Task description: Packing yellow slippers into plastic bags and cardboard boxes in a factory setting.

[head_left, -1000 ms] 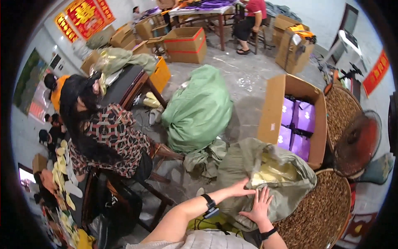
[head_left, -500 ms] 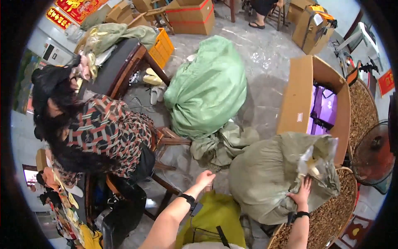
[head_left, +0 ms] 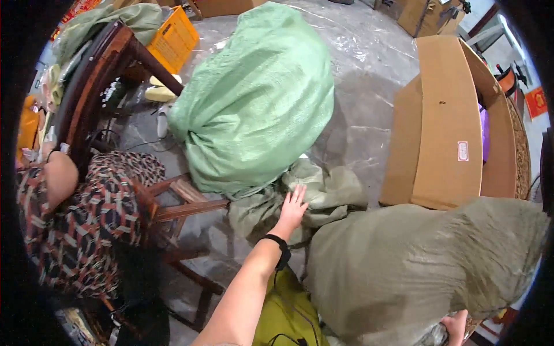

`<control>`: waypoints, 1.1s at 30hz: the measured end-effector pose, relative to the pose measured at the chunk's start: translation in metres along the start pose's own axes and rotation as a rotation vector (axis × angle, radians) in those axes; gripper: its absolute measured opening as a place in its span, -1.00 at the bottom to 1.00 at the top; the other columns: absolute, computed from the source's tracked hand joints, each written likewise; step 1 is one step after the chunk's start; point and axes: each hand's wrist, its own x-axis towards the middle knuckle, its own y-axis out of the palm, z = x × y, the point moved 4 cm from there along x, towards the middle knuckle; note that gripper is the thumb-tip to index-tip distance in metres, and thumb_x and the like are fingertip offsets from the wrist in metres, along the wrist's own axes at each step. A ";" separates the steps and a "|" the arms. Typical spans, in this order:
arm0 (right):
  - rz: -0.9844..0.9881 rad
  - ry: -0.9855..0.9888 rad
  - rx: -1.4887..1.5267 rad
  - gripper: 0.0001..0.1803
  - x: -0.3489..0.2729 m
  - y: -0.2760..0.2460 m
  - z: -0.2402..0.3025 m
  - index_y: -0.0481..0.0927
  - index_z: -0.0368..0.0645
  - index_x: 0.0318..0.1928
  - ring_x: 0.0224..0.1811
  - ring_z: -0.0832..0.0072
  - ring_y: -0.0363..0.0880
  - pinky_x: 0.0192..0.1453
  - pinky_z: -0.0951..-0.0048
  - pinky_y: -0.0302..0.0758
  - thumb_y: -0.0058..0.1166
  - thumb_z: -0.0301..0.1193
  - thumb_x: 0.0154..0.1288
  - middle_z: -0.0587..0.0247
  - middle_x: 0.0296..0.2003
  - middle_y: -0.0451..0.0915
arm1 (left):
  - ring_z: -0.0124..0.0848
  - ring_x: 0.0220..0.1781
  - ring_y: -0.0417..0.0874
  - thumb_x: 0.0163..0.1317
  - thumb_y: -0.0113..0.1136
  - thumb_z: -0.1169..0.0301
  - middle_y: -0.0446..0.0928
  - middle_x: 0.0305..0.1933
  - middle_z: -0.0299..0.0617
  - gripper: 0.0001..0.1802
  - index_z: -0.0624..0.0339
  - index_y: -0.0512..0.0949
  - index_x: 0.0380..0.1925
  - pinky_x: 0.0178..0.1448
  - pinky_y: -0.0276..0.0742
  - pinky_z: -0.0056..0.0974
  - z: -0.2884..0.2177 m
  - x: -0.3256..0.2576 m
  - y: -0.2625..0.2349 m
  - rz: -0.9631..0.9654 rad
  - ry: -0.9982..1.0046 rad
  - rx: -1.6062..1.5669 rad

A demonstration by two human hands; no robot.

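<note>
My left hand (head_left: 293, 209) reaches forward with fingers stretched out and holds nothing. It is over a crumpled grey-green woven sack (head_left: 336, 193) on the floor; whether it touches the cloth I cannot tell. A large, full grey-green woven sack (head_left: 386, 265) bulges at the right, its upper part leaning toward the right rim. Low beside this sack is my right hand (head_left: 456, 327), its fingers mostly hidden, near a bit of clear plastic (head_left: 431, 335). Beyond the crumpled sack stands a big, stuffed light-green sack (head_left: 259, 109).
A tall open cardboard box (head_left: 444, 127) with something purple (head_left: 484, 134) inside stands beyond the full sack. At left, a person in a patterned top (head_left: 109, 213) sits close to a wooden stool (head_left: 187, 210). An orange crate (head_left: 173, 39) lies farther back.
My view has shifted down and closer. My left hand has moved forward over the crumpled sack and opened. My right hand has dropped from the full sack's mouth, which now is turned out of sight.
</note>
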 end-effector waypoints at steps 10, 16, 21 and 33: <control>0.055 0.061 0.077 0.07 -0.014 -0.006 0.031 0.41 -0.27 0.25 0.29 0.11 0.38 0.38 0.21 0.26 0.53 -0.38 -0.48 -0.05 0.19 0.46 | 0.06 -0.17 0.68 0.28 0.00 0.27 0.65 -0.24 0.12 -0.73 0.22 0.40 -0.14 0.09 0.51 0.09 0.007 -0.071 0.060 0.334 -0.196 -0.441; -0.194 -0.431 -0.138 0.13 -0.047 -0.039 0.021 0.38 -0.21 0.28 0.46 -0.10 0.09 0.52 -0.02 0.05 0.55 -0.04 -0.41 -0.09 0.32 0.34 | 0.10 0.02 0.63 0.18 0.23 -0.12 0.63 -0.08 0.19 -0.34 0.20 0.57 0.05 0.09 0.53 -0.02 -0.007 -0.281 -0.103 0.321 -0.352 -0.836; -0.262 -0.679 -0.288 0.39 -0.063 -0.041 0.047 0.17 -0.10 0.44 0.56 -0.14 -0.17 0.53 -0.19 -0.04 0.56 0.09 -0.50 -0.07 0.49 0.04 | -0.47 -0.33 0.58 0.28 0.30 0.08 0.65 -0.35 -0.22 -0.55 0.23 0.64 -0.05 -0.23 0.50 -0.28 0.008 -0.442 -0.220 0.310 -0.615 -1.183; -0.343 -0.736 -0.326 0.45 -0.210 -0.088 0.136 -0.10 -0.11 0.53 0.60 -0.05 -0.32 0.57 -0.25 -0.30 0.55 -0.08 -0.37 -0.16 0.53 -0.21 | -0.60 -0.42 0.47 0.28 0.28 0.23 0.55 -0.46 -0.38 -0.66 0.31 0.66 -0.15 -0.38 0.39 -0.37 -0.084 -0.681 -0.395 -0.214 -1.089 -1.237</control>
